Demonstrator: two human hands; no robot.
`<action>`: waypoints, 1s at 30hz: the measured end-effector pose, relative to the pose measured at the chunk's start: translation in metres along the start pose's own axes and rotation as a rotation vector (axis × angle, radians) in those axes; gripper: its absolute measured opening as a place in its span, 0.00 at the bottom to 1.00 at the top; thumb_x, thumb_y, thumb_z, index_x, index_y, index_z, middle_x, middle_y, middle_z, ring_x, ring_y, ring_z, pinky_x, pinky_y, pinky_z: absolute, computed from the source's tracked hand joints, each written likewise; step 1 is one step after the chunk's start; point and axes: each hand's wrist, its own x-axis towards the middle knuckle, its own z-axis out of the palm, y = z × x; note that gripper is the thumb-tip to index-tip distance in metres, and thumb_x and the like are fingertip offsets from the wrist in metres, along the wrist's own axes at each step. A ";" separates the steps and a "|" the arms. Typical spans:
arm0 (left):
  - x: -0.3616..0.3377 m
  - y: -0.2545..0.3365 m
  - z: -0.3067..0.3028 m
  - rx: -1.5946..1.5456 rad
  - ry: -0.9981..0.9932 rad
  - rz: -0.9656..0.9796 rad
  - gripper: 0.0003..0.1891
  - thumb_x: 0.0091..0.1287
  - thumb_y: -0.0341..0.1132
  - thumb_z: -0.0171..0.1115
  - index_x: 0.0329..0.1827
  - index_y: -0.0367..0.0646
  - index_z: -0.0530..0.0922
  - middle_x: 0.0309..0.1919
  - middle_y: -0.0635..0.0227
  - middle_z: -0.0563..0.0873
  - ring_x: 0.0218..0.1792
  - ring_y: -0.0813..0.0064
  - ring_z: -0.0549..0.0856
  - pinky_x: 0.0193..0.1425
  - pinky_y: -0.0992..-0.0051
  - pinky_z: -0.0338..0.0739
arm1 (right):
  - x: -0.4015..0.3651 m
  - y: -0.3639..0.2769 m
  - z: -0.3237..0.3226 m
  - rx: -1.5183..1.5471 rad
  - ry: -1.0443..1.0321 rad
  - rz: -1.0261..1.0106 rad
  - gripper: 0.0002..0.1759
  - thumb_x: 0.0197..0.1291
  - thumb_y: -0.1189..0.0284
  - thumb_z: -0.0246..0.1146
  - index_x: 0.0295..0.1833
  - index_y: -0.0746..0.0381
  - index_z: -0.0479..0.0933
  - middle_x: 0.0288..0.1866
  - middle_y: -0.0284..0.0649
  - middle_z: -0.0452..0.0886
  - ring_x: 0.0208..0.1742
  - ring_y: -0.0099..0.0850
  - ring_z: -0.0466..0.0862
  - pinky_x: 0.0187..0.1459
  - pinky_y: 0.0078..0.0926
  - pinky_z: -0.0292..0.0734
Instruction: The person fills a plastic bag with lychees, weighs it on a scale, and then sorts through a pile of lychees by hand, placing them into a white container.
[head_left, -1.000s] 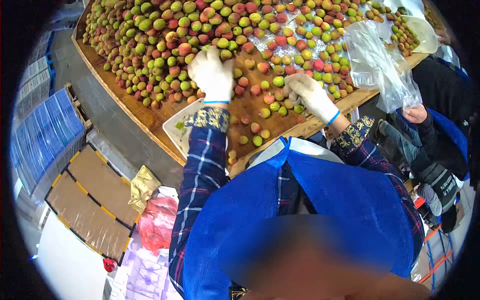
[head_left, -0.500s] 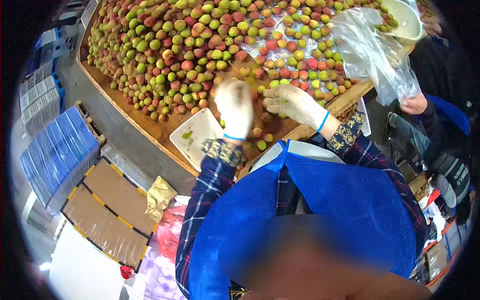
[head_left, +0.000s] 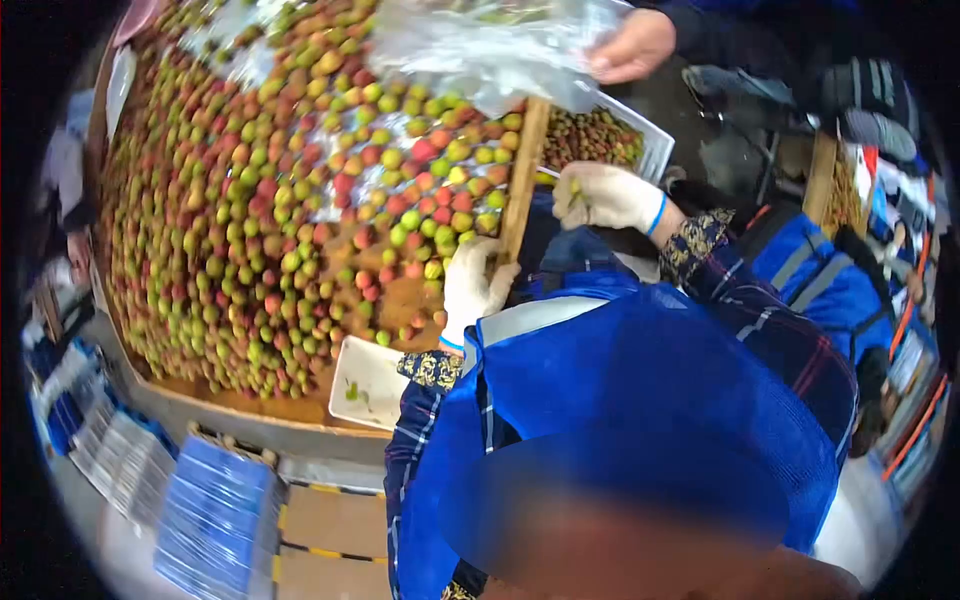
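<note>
Many red and green lychees (head_left: 240,260) lie spread over the brown table. My left hand (head_left: 474,290), in a white glove, is at the table's near side, fingers and thumb curled over the end of its wooden edge (head_left: 524,180). Away from the table, to the right, my gloved right hand (head_left: 620,200) is closed, with a small greenish piece (head_left: 575,193) at its fingertips; its kind is too small to tell. Below my right hand are the dark floor and my blue apron (head_left: 640,360). A white tray (head_left: 375,385) with a few green scraps stands left of my left forearm.
Another person's hand (head_left: 635,46) holds a clear plastic bag (head_left: 490,50) above the table's far right. Just beyond my right hand stands a white crate (head_left: 655,150) of small brownish fruit. Blue wrapped stacks (head_left: 215,515) stand on the floor at lower left.
My view and body have turned right. My right hand has left the lychees and moved out past the table edge. My left hand has come to the wooden edge.
</note>
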 end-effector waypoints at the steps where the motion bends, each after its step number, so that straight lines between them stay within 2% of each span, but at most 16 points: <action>1: 0.004 0.011 0.011 0.022 -0.097 -0.065 0.24 0.62 0.36 0.80 0.60 0.40 0.83 0.50 0.49 0.88 0.50 0.45 0.88 0.55 0.53 0.83 | -0.014 -0.006 -0.032 0.067 0.001 -0.062 0.11 0.83 0.70 0.59 0.58 0.66 0.80 0.53 0.45 0.85 0.54 0.39 0.87 0.58 0.38 0.86; 2: 0.004 0.020 0.015 0.043 -0.178 -0.161 0.25 0.65 0.38 0.80 0.63 0.41 0.82 0.53 0.51 0.88 0.51 0.46 0.88 0.58 0.56 0.84 | -0.014 0.011 -0.073 0.812 0.155 -0.102 0.10 0.81 0.70 0.63 0.56 0.66 0.80 0.53 0.45 0.86 0.52 0.39 0.88 0.58 0.39 0.87; 3: 0.007 0.023 0.018 0.038 -0.229 -0.141 0.25 0.65 0.38 0.80 0.63 0.41 0.82 0.53 0.51 0.88 0.51 0.46 0.88 0.58 0.56 0.84 | -0.015 0.015 -0.091 0.218 0.337 -0.302 0.09 0.78 0.70 0.66 0.55 0.63 0.81 0.50 0.45 0.87 0.50 0.40 0.88 0.57 0.38 0.86; 4: 0.010 0.020 0.027 0.053 -0.221 -0.223 0.26 0.66 0.38 0.79 0.63 0.40 0.81 0.52 0.49 0.87 0.51 0.44 0.87 0.59 0.54 0.83 | -0.016 0.013 -0.097 -0.390 0.646 -0.378 0.09 0.76 0.69 0.69 0.54 0.61 0.83 0.46 0.45 0.88 0.47 0.40 0.89 0.55 0.38 0.86; 5: 0.012 0.018 0.032 0.072 -0.216 -0.307 0.26 0.67 0.39 0.78 0.64 0.38 0.81 0.51 0.47 0.87 0.52 0.43 0.87 0.59 0.52 0.82 | -0.019 0.012 -0.101 -1.321 0.862 -0.353 0.08 0.74 0.69 0.70 0.53 0.60 0.84 0.44 0.46 0.89 0.46 0.41 0.90 0.54 0.39 0.86; 7: 0.015 0.013 0.041 0.193 -0.170 -0.101 0.26 0.71 0.40 0.74 0.68 0.36 0.79 0.53 0.45 0.86 0.53 0.42 0.87 0.61 0.52 0.81 | -0.016 0.024 -0.111 -1.309 0.960 -0.208 0.06 0.73 0.69 0.71 0.51 0.57 0.87 0.44 0.49 0.89 0.47 0.42 0.90 0.55 0.42 0.85; 9: 0.012 0.011 0.048 0.247 -0.152 -0.059 0.26 0.72 0.39 0.72 0.70 0.35 0.78 0.54 0.44 0.87 0.54 0.40 0.87 0.63 0.51 0.81 | 0.011 0.054 -0.151 -1.484 0.927 -0.440 0.08 0.68 0.71 0.72 0.50 0.60 0.87 0.47 0.53 0.90 0.49 0.49 0.91 0.56 0.46 0.85; 11: 0.014 0.022 0.048 0.216 -0.180 -0.080 0.27 0.75 0.40 0.70 0.72 0.36 0.78 0.58 0.42 0.85 0.58 0.38 0.85 0.66 0.49 0.80 | 0.046 0.078 -0.179 -1.509 0.934 -0.520 0.12 0.64 0.71 0.72 0.51 0.64 0.87 0.48 0.57 0.90 0.51 0.56 0.90 0.55 0.49 0.86; 12: 0.012 0.021 0.052 0.256 -0.164 -0.078 0.27 0.76 0.40 0.70 0.72 0.36 0.78 0.58 0.42 0.85 0.58 0.38 0.86 0.65 0.49 0.81 | 0.077 0.088 -0.179 -0.694 0.854 -0.387 0.13 0.62 0.73 0.71 0.51 0.65 0.87 0.48 0.59 0.89 0.52 0.58 0.90 0.56 0.51 0.86; 13: 0.009 0.019 0.054 0.298 -0.138 -0.083 0.27 0.76 0.41 0.69 0.73 0.36 0.78 0.59 0.42 0.85 0.57 0.38 0.86 0.65 0.49 0.81 | 0.106 0.094 -0.174 0.164 0.941 -0.371 0.15 0.60 0.75 0.70 0.52 0.66 0.87 0.48 0.61 0.89 0.53 0.61 0.89 0.57 0.52 0.86; 14: 0.009 0.017 0.055 0.307 -0.131 -0.094 0.27 0.76 0.41 0.69 0.73 0.36 0.78 0.59 0.42 0.85 0.57 0.38 0.86 0.65 0.49 0.81 | 0.127 0.088 -0.169 0.301 0.957 -0.347 0.15 0.60 0.74 0.70 0.52 0.66 0.87 0.49 0.61 0.89 0.53 0.61 0.89 0.57 0.52 0.86; 15: 0.011 0.019 0.054 0.292 -0.144 -0.072 0.27 0.76 0.41 0.70 0.73 0.36 0.78 0.58 0.42 0.86 0.56 0.38 0.86 0.64 0.49 0.82 | 0.143 0.087 -0.163 0.197 0.958 -0.309 0.15 0.61 0.73 0.70 0.53 0.66 0.87 0.49 0.61 0.89 0.53 0.60 0.89 0.57 0.52 0.85; 18: -0.002 0.009 0.057 0.430 -0.127 -0.097 0.28 0.72 0.41 0.73 0.71 0.38 0.79 0.54 0.43 0.87 0.53 0.37 0.87 0.60 0.48 0.83 | 0.176 0.083 -0.163 -0.813 0.772 -0.268 0.16 0.63 0.70 0.69 0.54 0.66 0.87 0.51 0.60 0.89 0.54 0.58 0.90 0.58 0.51 0.85; 20: 0.006 0.017 0.049 0.430 -0.185 -0.219 0.26 0.68 0.40 0.75 0.66 0.39 0.82 0.51 0.44 0.88 0.51 0.38 0.87 0.58 0.48 0.83 | 0.187 0.079 -0.172 -1.213 0.609 -0.291 0.17 0.64 0.69 0.69 0.55 0.66 0.87 0.52 0.59 0.89 0.55 0.56 0.90 0.58 0.50 0.85; 23: 0.034 0.047 0.028 0.325 -0.348 -0.436 0.24 0.63 0.40 0.75 0.61 0.39 0.84 0.47 0.43 0.88 0.50 0.37 0.87 0.57 0.46 0.82 | 0.178 0.065 -0.180 -1.391 0.524 -0.161 0.18 0.65 0.66 0.69 0.56 0.66 0.87 0.54 0.58 0.89 0.56 0.54 0.90 0.59 0.49 0.85; 30: 0.012 0.020 0.018 0.199 -0.183 -0.227 0.25 0.66 0.45 0.75 0.61 0.39 0.84 0.45 0.49 0.87 0.48 0.43 0.88 0.52 0.49 0.82 | 0.162 0.056 -0.178 -1.646 0.507 0.166 0.22 0.70 0.60 0.68 0.58 0.66 0.87 0.57 0.56 0.90 0.58 0.50 0.91 0.60 0.46 0.84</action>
